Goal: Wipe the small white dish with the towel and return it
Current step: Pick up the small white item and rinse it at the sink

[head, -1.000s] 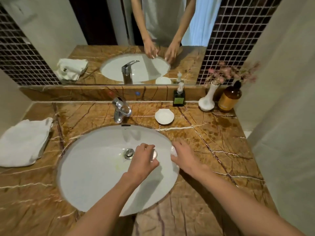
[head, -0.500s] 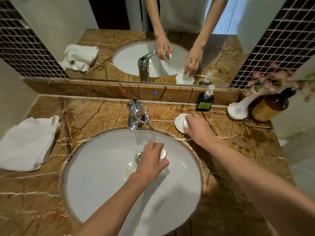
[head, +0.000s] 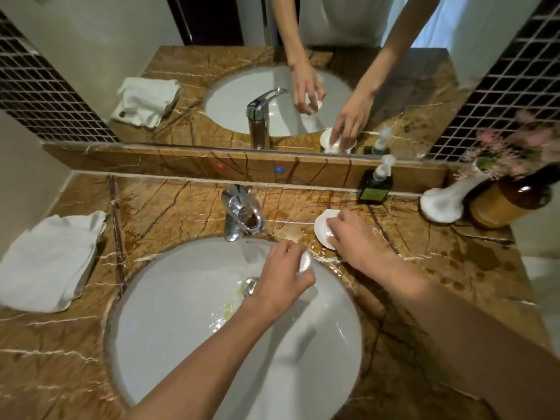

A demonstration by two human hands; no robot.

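Observation:
The small white dish [head: 320,223] sits on the marble counter to the right of the faucet [head: 239,213]. My right hand [head: 357,237] rests over its right half, fingertips closed on a small white piece [head: 329,230] that lies on the dish. My left hand [head: 281,277] hovers over the sink [head: 181,313], pinching another small white piece [head: 304,262]. The folded white towel [head: 48,262] lies on the counter at the far left, away from both hands.
A dark green pump bottle [head: 375,186], a white vase [head: 442,204] with pink flowers and a brown bottle [head: 509,201] stand along the back right. A mirror runs behind the counter. Wet patches mark the counter [head: 454,262] right of the dish.
My right hand has moved from the sink's right rim up to the dish, carrying its small white piece. My left hand stays over the sink. The view has moved closer.

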